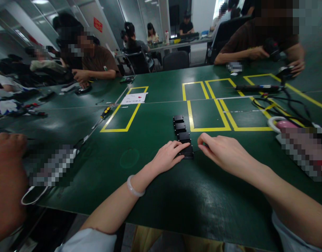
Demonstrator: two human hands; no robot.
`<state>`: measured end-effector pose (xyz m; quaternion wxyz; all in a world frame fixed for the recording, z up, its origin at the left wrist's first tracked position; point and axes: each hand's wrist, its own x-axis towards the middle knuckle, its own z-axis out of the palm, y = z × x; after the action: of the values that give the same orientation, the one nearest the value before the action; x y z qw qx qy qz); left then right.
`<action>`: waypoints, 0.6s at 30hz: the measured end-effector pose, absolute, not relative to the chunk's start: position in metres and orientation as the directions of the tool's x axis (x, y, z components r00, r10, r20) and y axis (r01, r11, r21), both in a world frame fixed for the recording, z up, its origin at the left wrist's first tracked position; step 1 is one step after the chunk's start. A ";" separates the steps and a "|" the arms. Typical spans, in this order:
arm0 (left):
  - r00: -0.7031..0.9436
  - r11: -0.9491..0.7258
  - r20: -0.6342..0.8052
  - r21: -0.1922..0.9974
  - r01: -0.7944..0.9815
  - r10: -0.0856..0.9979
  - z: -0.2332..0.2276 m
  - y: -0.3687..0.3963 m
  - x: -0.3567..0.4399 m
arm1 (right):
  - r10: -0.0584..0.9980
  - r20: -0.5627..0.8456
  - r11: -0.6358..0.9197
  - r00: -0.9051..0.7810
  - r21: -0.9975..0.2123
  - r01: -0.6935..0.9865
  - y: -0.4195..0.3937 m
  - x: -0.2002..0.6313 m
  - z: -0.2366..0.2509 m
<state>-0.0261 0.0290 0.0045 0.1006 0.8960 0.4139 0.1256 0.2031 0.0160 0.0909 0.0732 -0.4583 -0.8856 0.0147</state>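
Note:
Several black blocks (180, 126) stand in a row on the green table, with small light pins or screw heads along their sides. My left hand (169, 154) steadies the nearest black block (187, 151), its index finger across the top and its thumb by the near edge. A pale bracelet (134, 187) circles that wrist. Just right of the same block, my right hand (218, 148) is closed in a pinch. A thin dark piece (196, 151) runs from its fingertips toward the block's side; its kind is too small to tell.
Yellow tape outlines (209, 129) mark the green table (150, 196). A yellow-black screwdriver (105, 112) and a paper sheet (134, 98) lie left of the blocks. Dark cables (289, 101) and a pink roll (287, 124) are at right. A co-worker's arm (8, 189) reaches in at left; others sit opposite.

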 end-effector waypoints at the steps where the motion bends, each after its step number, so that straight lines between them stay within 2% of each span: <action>1: 0.625 -0.637 0.142 0.281 0.718 0.768 0.004 0.029 -0.026 | 0.814 0.120 0.581 -0.569 -0.119 0.805 0.016 0.203 0.091; 5: 0.628 -0.639 0.140 0.277 0.717 0.765 0.005 0.029 -0.026 | 0.809 0.134 0.588 -0.573 -0.162 0.792 0.014 0.203 0.093; 11: 0.628 -0.638 0.138 0.284 0.716 0.766 0.006 0.028 -0.026 | 0.815 0.114 0.575 -0.568 -0.053 0.816 0.017 0.202 0.092; 16: 0.625 -0.634 0.134 0.284 0.719 0.769 0.006 0.028 -0.026 | 0.811 0.132 0.585 -0.570 -0.154 0.796 0.015 0.202 0.092; 18: 0.625 -0.634 0.134 0.283 0.720 0.769 0.006 0.029 -0.026 | 0.812 0.126 0.583 -0.570 -0.145 0.799 0.015 0.202 0.093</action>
<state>-0.0261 0.0285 0.0059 0.1013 0.8956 0.4157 0.1219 0.2019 0.0146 0.0934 0.0896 -0.4551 -0.8852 0.0356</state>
